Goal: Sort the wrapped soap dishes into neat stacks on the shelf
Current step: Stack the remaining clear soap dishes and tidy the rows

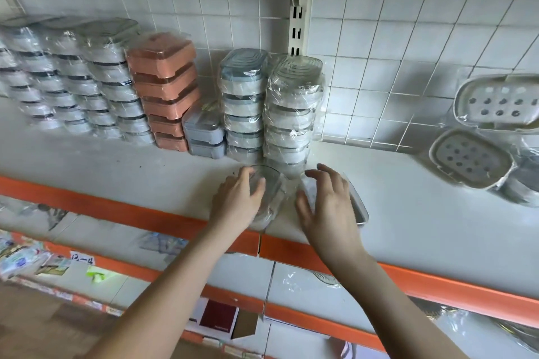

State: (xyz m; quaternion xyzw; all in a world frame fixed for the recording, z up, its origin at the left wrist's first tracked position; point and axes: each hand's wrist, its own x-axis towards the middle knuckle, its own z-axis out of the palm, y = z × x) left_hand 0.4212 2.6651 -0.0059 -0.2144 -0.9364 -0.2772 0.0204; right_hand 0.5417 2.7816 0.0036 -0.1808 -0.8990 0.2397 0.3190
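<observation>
My left hand (240,198) grips a wrapped clear soap dish (269,195) lying near the front of the white shelf (116,166). My right hand (326,201) hovers with spread, loosely bent fingers over a second wrapped dish (357,201) beside it; whether it touches is unclear. Right behind both stands a tall stack of wrapped grey-white dishes (293,114). Left of it are a blue-lidded stack (243,102), a short blue-grey stack (204,134), an orange stack (166,87) and several rows of white dishes (73,76).
Two loose perforated white dishes (472,160) in wrap lie at the shelf's right end. An orange edge strip (437,280) runs along the shelf front. A slotted upright and bracket (297,14) stand on the tiled wall. Lower shelves hold packets and a dark red booklet (218,315).
</observation>
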